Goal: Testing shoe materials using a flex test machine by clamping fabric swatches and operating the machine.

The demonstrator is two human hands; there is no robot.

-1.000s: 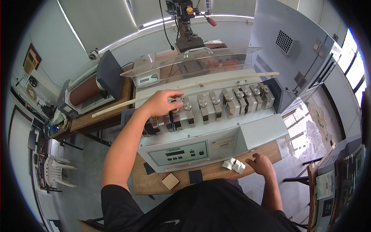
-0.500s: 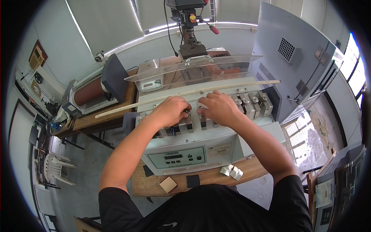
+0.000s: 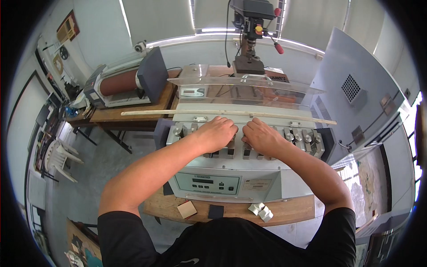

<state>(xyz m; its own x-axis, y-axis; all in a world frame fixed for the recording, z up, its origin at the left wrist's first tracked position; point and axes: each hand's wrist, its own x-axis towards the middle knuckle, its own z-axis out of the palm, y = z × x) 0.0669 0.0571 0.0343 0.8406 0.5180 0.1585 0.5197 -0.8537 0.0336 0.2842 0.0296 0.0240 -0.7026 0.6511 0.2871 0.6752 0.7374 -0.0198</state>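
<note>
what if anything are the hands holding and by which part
Cannot tell: the left hand and right hand cover the tops of metal clamps, hiding any grip.

Wooden table [image 3: 284, 208] bearing pale machine [image 3: 249, 171], tan square [image 3: 187, 209], dark square [image 3: 216, 212], white pieces [image 3: 266, 215] (side by side)

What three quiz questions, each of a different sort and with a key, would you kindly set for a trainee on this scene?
1. Multiple choice: the left hand and right hand are both over which of these?
(a) the drill press
(b) the metal clamps
(c) the chair
2. True or false: the long pale stick lies on the far side of both hands, as the person looks.
3. Fill in the blank: on the wooden table, the tan square lies to the ____ of the two white pieces.

Key: 1. b; 2. true; 3. left
</note>
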